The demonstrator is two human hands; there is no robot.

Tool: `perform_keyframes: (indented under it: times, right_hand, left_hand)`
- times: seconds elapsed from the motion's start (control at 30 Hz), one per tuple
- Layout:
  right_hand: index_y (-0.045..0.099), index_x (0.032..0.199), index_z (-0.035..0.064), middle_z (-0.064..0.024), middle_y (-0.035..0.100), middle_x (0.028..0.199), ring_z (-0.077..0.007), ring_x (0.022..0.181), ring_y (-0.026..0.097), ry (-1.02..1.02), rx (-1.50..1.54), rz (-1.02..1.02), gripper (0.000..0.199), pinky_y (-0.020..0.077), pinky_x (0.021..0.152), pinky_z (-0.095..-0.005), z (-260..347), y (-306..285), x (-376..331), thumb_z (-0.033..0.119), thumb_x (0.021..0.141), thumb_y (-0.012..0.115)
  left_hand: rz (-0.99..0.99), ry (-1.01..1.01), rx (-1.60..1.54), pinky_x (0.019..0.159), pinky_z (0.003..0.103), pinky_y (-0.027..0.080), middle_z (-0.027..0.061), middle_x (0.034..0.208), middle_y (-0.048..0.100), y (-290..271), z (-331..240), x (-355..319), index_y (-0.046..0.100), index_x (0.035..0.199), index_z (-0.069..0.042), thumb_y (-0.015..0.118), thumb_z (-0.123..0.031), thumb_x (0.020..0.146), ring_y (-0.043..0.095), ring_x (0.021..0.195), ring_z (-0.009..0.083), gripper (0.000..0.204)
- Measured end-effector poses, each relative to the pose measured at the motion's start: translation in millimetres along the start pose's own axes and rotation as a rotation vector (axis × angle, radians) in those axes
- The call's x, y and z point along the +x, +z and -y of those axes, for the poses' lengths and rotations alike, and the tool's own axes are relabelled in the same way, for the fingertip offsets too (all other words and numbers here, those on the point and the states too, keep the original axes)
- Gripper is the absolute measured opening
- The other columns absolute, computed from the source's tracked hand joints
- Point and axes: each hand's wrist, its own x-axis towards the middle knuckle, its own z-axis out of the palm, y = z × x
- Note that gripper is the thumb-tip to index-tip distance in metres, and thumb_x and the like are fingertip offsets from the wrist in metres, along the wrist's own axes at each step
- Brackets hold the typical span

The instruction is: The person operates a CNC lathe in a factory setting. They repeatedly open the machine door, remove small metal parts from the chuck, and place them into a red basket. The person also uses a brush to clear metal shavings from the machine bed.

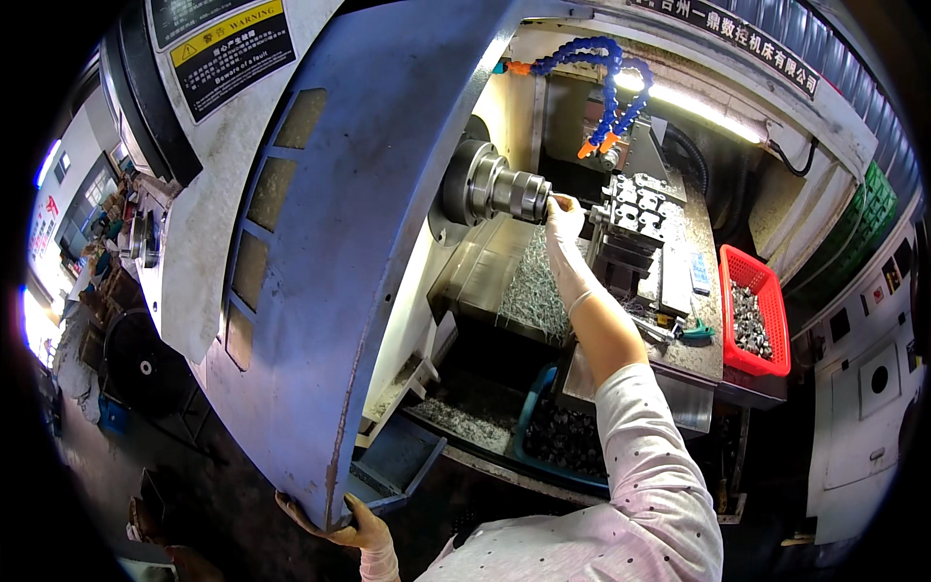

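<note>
Well, from where I stand, the right hand (564, 215) is up inside the machine, its fingertips right at the front end of the steel chuck (499, 184). The chuck lies just to the left of that hand, its stepped cylinder pointing across at the fingers. Thumb and fingers are drawn together there, but whether they pinch a small part I cannot tell (the hand itself hides the spot).

Down at the lower edge of the view, the left hand (364, 529) is wrapped around the bottom corner of the big blue door (359, 175), thumb on one side and fingers on the other. The door rises from that hand, well to the left of the other arm.

Just to the right of the right hand sits the tool block (638, 211), studded with bolts, near but apart from the chuck. Above it, segmented blue hoses (610, 92) curl down to orange nozzles (587, 148). Stringy metal shavings (536, 286) hang below the chuck, beside the forearm. Farther right, a red basket (766, 364) holds small metal parts (749, 320), and a blue tub (529, 412) of dark pieces is low down, partly behind the dotted sleeve (635, 417).
</note>
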Motion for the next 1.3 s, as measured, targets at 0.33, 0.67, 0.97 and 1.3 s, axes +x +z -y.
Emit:
perform_keyframes:
  times: [0.33, 0.67, 0.97, 1.3]
  right_hand:
    - [0.048, 0.081, 0.0031, -0.0070, 0.058, 0.087, -0.0121, 0.077, 0.054, -0.196, 0.020, 0.070, 0.013, 0.0410, 0.072, -0.0217, -3.9, -0.2, -14.8, -0.007, 0.072, 0.047]
    - [0.041, 0.108, -0.0024, -0.0135, 0.047, 0.104, -0.0208, 0.097, 0.046, -0.115, 0.028, 0.072, 0.041, 0.0333, 0.087, -0.0277, -9.5, 10.3, -37.6, 0.002, 0.070, 0.054]
    - [0.049, 0.101, 0.0033, -0.0136, 0.049, 0.093, -0.0271, 0.085, 0.048, -0.387, -0.601, -0.195, 0.049, 0.0374, 0.076, -0.0365, 14.0, 29.1, -51.6, 0.019, 0.060, 0.070]
    - [0.045, 0.098, -0.0031, -0.0146, 0.049, 0.091, -0.0233, 0.081, 0.050, -0.304, -0.449, 0.044, 0.041, 0.0411, 0.072, -0.0336, -0.8, 13.2, -40.1, 0.013, 0.067, 0.067]
  left_hand:
    - [0.012, 0.021, 0.000, 0.096, 0.043, 0.020, 0.0186, 0.128, 0.025, -1.1, -3.2, 2.5, 0.021, 0.124, -0.001, 0.048, -0.001, 0.069, 0.027, 0.118, 0.0326, 0.061]
    - [0.027, 0.047, 0.001, 0.094, 0.044, 0.024, 0.0204, 0.128, 0.024, -2.2, -2.9, 3.2, 0.024, 0.122, -0.001, 0.049, -0.003, 0.070, 0.027, 0.117, 0.0346, 0.057]
    - [0.056, 0.064, -0.171, 0.094, 0.045, 0.024, 0.0216, 0.124, 0.027, -10.6, 1.1, 6.6, 0.028, 0.120, -0.001, 0.044, -0.015, 0.077, 0.030, 0.114, 0.0353, 0.047]
    - [-0.048, 0.409, -0.037, 0.090, 0.036, 0.029, 0.0175, 0.113, 0.044, -16.2, 31.9, 202.5, 0.041, 0.111, 0.002, 0.048, 0.004, 0.066, 0.040, 0.106, 0.0308, 0.045]
